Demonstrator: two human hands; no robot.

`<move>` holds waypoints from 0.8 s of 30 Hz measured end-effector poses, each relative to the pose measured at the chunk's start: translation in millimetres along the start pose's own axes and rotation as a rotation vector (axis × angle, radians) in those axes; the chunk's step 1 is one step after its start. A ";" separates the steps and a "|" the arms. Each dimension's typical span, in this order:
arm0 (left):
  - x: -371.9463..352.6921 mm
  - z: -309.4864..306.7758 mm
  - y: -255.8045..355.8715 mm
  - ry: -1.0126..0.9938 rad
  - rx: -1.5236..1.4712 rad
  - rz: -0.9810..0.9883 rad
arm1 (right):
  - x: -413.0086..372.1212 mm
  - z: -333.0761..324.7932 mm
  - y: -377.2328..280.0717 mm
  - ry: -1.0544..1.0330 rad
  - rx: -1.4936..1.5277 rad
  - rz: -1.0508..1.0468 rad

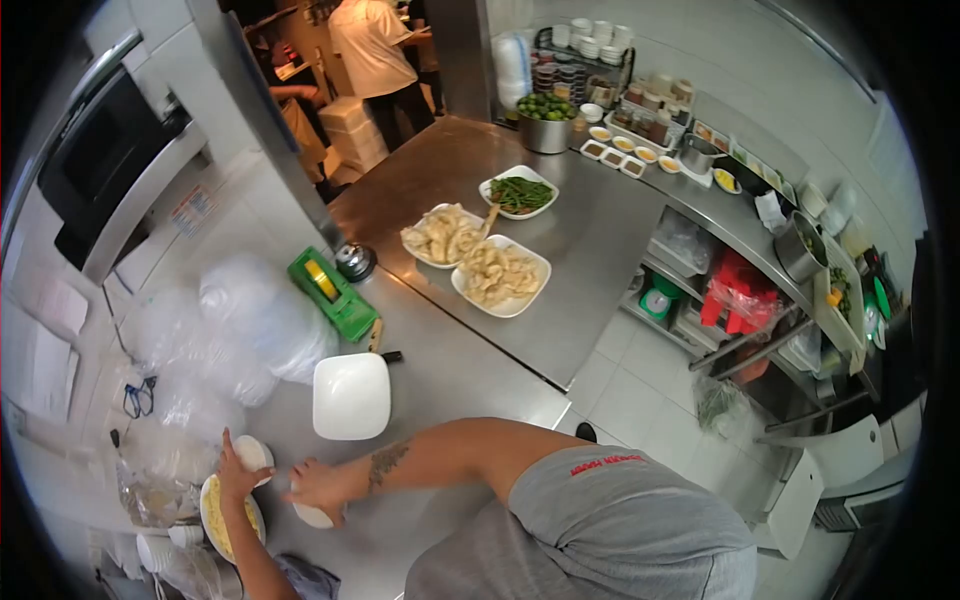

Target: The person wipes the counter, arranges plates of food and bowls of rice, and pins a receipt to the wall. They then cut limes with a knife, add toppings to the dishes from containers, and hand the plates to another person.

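My left hand (pixel 238 475) is at the lower left with its thumb and fingers around the side of a small round white bowl (pixel 256 456). Just below that hand, a larger white bowl (pixel 207 512) holds yellow, shredded-looking food, partly hidden by my forearm. My right hand (pixel 325 488), slightly blurred, is closed over another round white piece, perhaps a small bowl (pixel 314 516), low over the steel counter. A white square bowl (pixel 350 397) with nothing in it stands above my right hand.
Plastic bags (pixel 255 315) pile along the left wall beside a green tape dispenser (pixel 335 295) and a call bell (pixel 355 261). Two bowls of pale fried food (pixel 500 275) and one of green vegetables (pixel 519 193) stand farther back. People (pixel 375 50) are beyond the opening.
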State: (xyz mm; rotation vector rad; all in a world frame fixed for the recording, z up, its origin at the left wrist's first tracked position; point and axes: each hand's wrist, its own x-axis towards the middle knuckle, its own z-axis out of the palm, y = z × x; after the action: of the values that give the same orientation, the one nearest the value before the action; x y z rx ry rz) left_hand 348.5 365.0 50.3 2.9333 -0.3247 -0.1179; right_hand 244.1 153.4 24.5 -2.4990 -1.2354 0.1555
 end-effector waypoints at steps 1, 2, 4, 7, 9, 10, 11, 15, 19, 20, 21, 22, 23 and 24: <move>-1.6 4.1 3.2 0.025 -0.009 -0.011 | -11.6 4.9 -5.7 -0.013 0.024 -0.033; -3.5 5.8 5.3 0.051 -0.018 -0.025 | -24.4 8.9 -12.3 -0.012 0.035 -0.067; -12.7 3.4 18.8 0.099 -0.016 -0.052 | -52.8 14.6 -24.7 -0.004 0.062 -0.136; -19.9 17.7 20.3 0.189 -0.075 0.049 | -101.1 14.2 -30.3 0.032 0.114 -0.165; -30.5 20.0 38.7 0.226 -0.078 0.047 | -136.5 7.3 -28.6 0.041 0.116 -0.103; -38.5 21.6 50.9 0.243 -0.082 0.043 | -156.5 1.1 -26.1 0.042 0.119 -0.072; -45.3 24.1 59.5 0.254 -0.080 0.021 | -176.3 -5.1 -25.1 0.028 0.172 0.008; -57.0 32.9 95.6 0.331 -0.125 0.016 | -262.1 -46.1 -7.1 0.048 0.266 0.256; -71.1 12.0 157.7 0.383 -0.137 0.161 | -347.1 -83.9 19.3 0.185 0.177 0.443; -73.7 3.2 184.2 0.384 -0.184 0.146 | -369.1 -95.9 26.3 0.191 0.163 0.516; -72.0 -3.4 212.5 0.398 -0.229 0.211 | -390.6 -109.5 33.8 0.197 0.147 0.588; -69.9 -9.5 241.0 0.411 -0.271 0.272 | -411.6 -121.3 43.4 0.203 0.132 0.658; -67.9 -16.1 271.9 0.424 -0.313 0.332 | -432.4 -131.6 56.7 0.204 0.121 0.720; -68.4 -24.9 309.1 0.355 -0.333 0.330 | -452.9 -139.8 70.5 0.204 0.112 0.780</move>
State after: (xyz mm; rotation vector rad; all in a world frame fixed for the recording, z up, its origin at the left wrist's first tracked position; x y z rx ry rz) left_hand 219.9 88.5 138.7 2.4700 -0.6509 0.3554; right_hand 53.5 -278.7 105.2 -2.6700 -0.1259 0.1448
